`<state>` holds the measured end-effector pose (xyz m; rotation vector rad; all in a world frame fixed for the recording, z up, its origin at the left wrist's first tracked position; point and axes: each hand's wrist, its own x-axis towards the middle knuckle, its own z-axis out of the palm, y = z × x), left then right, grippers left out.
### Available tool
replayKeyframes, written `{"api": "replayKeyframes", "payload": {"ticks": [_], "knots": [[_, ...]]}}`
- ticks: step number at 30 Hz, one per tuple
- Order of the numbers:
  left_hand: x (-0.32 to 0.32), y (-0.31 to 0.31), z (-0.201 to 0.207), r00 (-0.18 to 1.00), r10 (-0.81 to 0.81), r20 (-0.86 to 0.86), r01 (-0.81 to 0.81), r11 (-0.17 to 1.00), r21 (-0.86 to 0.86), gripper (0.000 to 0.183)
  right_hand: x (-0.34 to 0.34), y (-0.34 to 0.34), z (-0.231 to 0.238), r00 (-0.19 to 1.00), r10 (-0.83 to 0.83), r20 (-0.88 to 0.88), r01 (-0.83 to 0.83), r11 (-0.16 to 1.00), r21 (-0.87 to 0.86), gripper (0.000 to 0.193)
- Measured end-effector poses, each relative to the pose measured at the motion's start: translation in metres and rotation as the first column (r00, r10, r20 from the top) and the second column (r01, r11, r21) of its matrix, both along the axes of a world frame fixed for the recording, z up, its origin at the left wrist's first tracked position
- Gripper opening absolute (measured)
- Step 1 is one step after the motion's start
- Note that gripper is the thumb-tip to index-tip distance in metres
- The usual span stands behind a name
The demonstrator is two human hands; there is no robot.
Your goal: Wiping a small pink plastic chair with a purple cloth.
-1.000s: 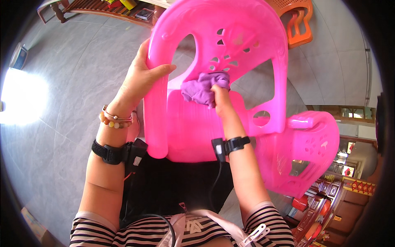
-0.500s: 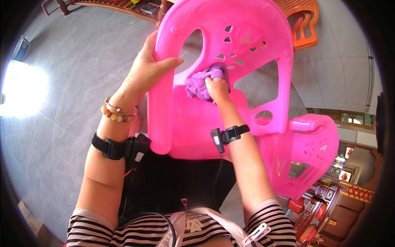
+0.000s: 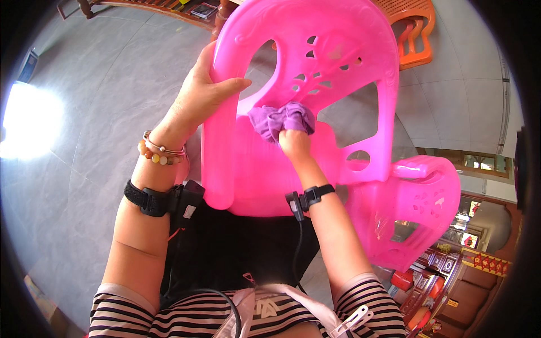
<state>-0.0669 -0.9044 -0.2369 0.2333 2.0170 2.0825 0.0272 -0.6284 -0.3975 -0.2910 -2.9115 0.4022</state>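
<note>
A bright pink plastic armchair (image 3: pixel 265 174) with a cut-out backrest fills the middle of the view. My left hand (image 3: pixel 205 93) is wrapped round its left armrest near the backrest, the thumb lying across the top and the other fingers hidden behind. In my right hand (image 3: pixel 294 142) is a bunched purple cloth (image 3: pixel 280 119), pressed against the chair where the seat meets the lower backrest. The cloth covers most of that hand's fingertips.
A second pink chair (image 3: pixel 422 197) stands close on the right. At the upper right is an orange plastic chair (image 3: pixel 417 39); a wooden bench (image 3: pixel 158 12) lies along the top. Red boxes and brown furniture (image 3: pixel 473 287) line the lower right. Grey tiles (image 3: pixel 101 112) form the floor.
My right hand and the cloth have shifted slightly down and left, from the lower backrest toward the seat. My left hand keeps its hold on the armrest.
</note>
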Motion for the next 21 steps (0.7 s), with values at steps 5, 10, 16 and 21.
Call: {"api": "replayKeyframes", "payload": {"ticks": [5,10,16,21], "knots": [[0.002,-0.005,-0.002,1.0,0.004,-0.005,-0.004,1.0,0.002,0.074,0.03,-0.007,0.02,0.852,-0.03,0.522,0.061,0.997,-0.041,0.041],[0.001,-0.004,0.002,1.0,-0.002,-0.006,0.002,1.0,-0.005,0.074,0.057,0.003,0.065,0.743,0.272,0.612,0.017,0.906,-0.423,0.04],[-0.001,0.0,0.0,1.0,-0.009,0.024,0.008,0.999,0.043,0.075,0.017,0.047,0.048,0.998,-0.045,0.045,0.06,0.888,-0.455,0.03],[0.001,-0.002,-0.003,0.999,0.007,0.036,-0.007,1.0,-0.016,0.074,-0.056,-0.004,0.036,0.919,-0.382,0.102,0.394,0.868,-0.3,0.053]]}}
